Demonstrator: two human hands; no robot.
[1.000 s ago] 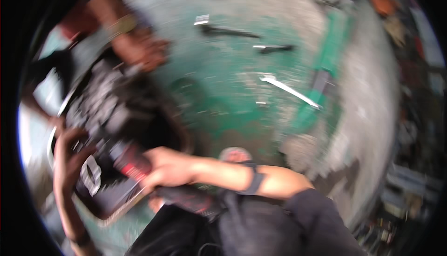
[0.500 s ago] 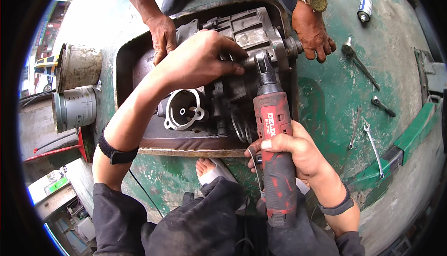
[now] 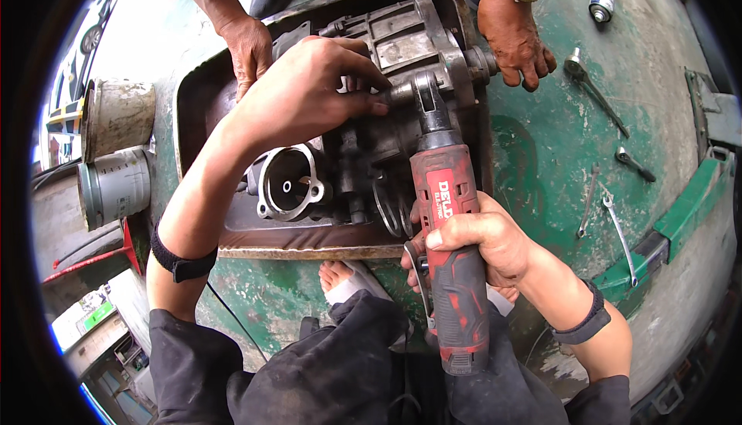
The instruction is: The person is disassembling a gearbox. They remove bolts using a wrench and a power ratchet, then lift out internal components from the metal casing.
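My right hand [image 3: 495, 243] is wrapped round a red and black cordless ratchet wrench [image 3: 456, 270], its thumb on top of the body. The wrench's metal head [image 3: 427, 88] lies against a grey metal gearbox [image 3: 394, 46]. At that head, my left hand [image 3: 317, 85] pinches a short metal socket [image 3: 401, 95] between thumb and fingers; its far end is hidden. A round flanged opening [image 3: 290, 185] faces up beside my left forearm. Across from me, another person's hand [image 3: 247, 50] rests by the gearbox's left side, and their other hand [image 3: 514, 46] is near the shaft end [image 3: 481, 63].
The gearbox lies in a shallow metal tray [image 3: 309, 253] on a green floor. To the right are a spray can [image 3: 601, 1], a long ratchet [image 3: 595, 92], a smaller ratchet [image 3: 635, 164], spanners [image 3: 621, 239] and a green steel arm [image 3: 688, 208]. Buckets [image 3: 116, 185] stand at left.
The view has shifted slightly, so the tray and gearbox sit a little higher and further left. Both my hands keep their hold, the wrench head still at the socket.
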